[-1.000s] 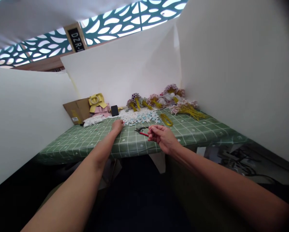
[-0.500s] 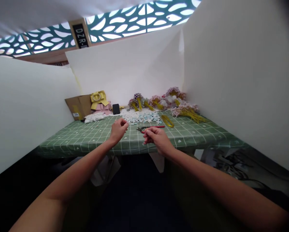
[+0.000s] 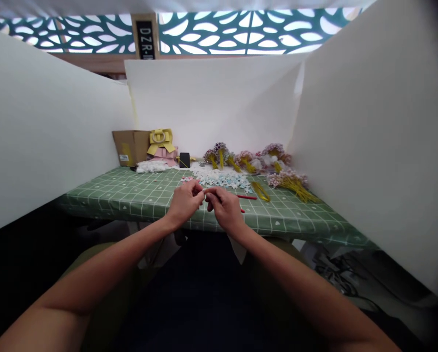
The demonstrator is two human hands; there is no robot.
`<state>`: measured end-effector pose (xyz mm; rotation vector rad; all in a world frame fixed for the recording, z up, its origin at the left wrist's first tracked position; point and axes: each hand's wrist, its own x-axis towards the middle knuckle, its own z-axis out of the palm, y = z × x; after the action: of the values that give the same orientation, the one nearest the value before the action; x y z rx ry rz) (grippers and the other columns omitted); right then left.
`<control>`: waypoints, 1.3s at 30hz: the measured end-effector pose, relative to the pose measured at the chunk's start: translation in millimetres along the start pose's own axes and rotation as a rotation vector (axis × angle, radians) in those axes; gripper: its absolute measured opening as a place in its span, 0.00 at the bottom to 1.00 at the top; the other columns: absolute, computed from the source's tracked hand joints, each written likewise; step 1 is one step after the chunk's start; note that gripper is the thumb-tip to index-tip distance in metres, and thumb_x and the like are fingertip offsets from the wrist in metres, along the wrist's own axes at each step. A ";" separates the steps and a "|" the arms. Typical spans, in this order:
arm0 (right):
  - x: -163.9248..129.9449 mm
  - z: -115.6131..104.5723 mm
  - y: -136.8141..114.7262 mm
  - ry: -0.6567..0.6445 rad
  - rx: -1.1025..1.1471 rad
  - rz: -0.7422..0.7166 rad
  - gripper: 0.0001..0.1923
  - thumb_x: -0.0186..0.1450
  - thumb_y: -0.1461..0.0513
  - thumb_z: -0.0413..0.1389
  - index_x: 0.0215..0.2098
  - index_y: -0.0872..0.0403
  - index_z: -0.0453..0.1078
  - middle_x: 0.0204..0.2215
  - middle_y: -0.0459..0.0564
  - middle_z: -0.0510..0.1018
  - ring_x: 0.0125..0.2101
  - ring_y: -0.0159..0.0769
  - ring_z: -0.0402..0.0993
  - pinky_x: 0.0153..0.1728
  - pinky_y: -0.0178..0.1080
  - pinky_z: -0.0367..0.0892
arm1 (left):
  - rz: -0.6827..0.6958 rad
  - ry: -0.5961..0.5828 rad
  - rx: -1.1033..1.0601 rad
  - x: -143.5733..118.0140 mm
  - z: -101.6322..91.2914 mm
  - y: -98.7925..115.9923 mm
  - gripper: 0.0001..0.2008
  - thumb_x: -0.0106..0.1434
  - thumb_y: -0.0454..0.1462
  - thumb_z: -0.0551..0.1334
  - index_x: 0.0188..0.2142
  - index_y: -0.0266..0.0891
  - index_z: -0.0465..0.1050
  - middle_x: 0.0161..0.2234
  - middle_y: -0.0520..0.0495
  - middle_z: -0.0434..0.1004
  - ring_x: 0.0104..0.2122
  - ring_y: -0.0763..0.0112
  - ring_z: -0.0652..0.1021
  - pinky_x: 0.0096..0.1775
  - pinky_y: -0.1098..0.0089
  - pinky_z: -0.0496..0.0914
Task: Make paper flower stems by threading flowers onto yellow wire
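My left hand (image 3: 185,200) and my right hand (image 3: 224,208) meet above the front of the table, thumbs and fingertips pinched together. A tiny pale piece shows at the left fingertips; its kind is too small to make out. Whatever the right fingers hold is hidden. Behind the hands spreads a pile of small white, light blue and pink pieces (image 3: 226,181). Red handles (image 3: 247,197) of pliers stick out past my right hand, which covers the rest of the tool. To their right lies a bundle of yellow wire (image 3: 261,191).
Bunches of beaded stems (image 3: 288,182) lie at the right and along the back. At the back left are a cardboard box (image 3: 131,145), yellow and pink bows (image 3: 161,142), a white fluffy bundle (image 3: 152,166) and a phone (image 3: 184,160). White panels (image 3: 211,98) enclose the green checked tablecloth (image 3: 109,190).
My hands have come together from apart, fingertips now meeting. The right hand has moved left and covers the pliers' jaws. The view has levelled and shifted slightly.
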<state>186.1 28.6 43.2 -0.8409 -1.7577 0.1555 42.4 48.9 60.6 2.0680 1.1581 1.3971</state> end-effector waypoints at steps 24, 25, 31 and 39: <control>-1.7 -27.3 -6.5 0.002 0.036 -0.007 0.08 0.67 0.57 0.51 0.33 0.52 0.63 0.21 0.42 0.69 0.18 0.28 0.65 0.22 0.32 0.60 | 0.030 -0.172 -0.552 -23.8 0.9 29.2 0.10 0.59 0.39 0.63 0.36 0.35 0.67 0.28 0.49 0.73 0.28 0.75 0.75 0.31 0.72 0.72; -2.4 -28.2 -7.1 0.014 -0.002 -0.025 0.08 0.67 0.57 0.50 0.33 0.52 0.63 0.22 0.43 0.69 0.20 0.29 0.65 0.23 0.33 0.60 | 0.001 -0.177 -0.578 -24.2 1.0 30.5 0.10 0.59 0.40 0.63 0.36 0.36 0.67 0.29 0.49 0.73 0.28 0.74 0.75 0.31 0.72 0.72; -5.4 -30.2 -5.6 0.104 -0.239 -0.201 0.06 0.67 0.60 0.49 0.34 0.52 0.65 0.27 0.47 0.73 0.25 0.32 0.69 0.29 0.35 0.62 | -0.259 -0.354 -0.800 -26.5 2.3 37.0 0.18 0.62 0.48 0.59 0.33 0.33 0.69 0.28 0.49 0.70 0.25 0.78 0.72 0.28 0.74 0.69; -6.8 -26.3 6.1 0.030 -0.210 -0.317 0.06 0.66 0.62 0.51 0.31 0.53 0.65 0.25 0.46 0.73 0.26 0.31 0.68 0.30 0.34 0.62 | -0.248 -0.317 -0.738 -22.3 0.4 28.4 0.14 0.57 0.45 0.65 0.32 0.34 0.72 0.28 0.50 0.70 0.26 0.78 0.70 0.29 0.75 0.67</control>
<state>212.9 21.1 44.5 -0.6964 -1.8751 -0.2536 51.0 14.5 67.4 1.4836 0.6050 1.0960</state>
